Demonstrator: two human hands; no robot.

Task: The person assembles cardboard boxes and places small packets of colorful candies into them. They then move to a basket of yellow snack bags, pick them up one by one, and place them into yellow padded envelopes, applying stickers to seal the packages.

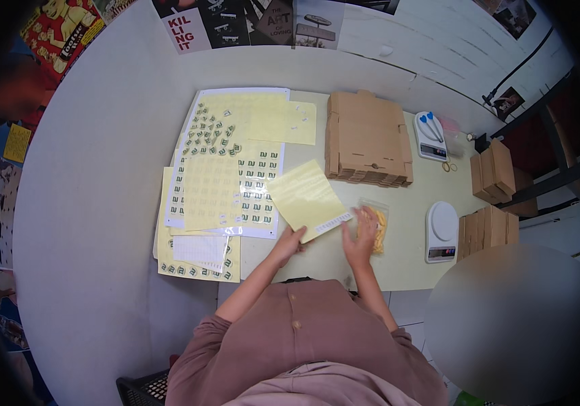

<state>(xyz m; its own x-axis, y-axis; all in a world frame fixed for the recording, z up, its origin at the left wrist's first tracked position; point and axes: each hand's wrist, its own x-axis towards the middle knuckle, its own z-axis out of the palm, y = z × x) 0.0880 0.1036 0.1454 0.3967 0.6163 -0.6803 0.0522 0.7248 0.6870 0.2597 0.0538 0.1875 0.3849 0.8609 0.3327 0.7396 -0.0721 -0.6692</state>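
My left hand grips the lower corner of a yellow backing sheet, held tilted above the table. A row of small white labels runs along the edge of that sheet towards me. My right hand is just past the right end of this row, its thumb apart from its slightly blurred fingers; I make out nothing held in it. Partly behind those fingers lies a clear plastic bag with yellow-orange pieces inside.
Sticker sheets with green print cover the left side, with several loose stickers on top. Flat cardboard boxes are stacked at the back. To the right stand two digital scales, one bearing blue-tipped tools, and brown cartons.
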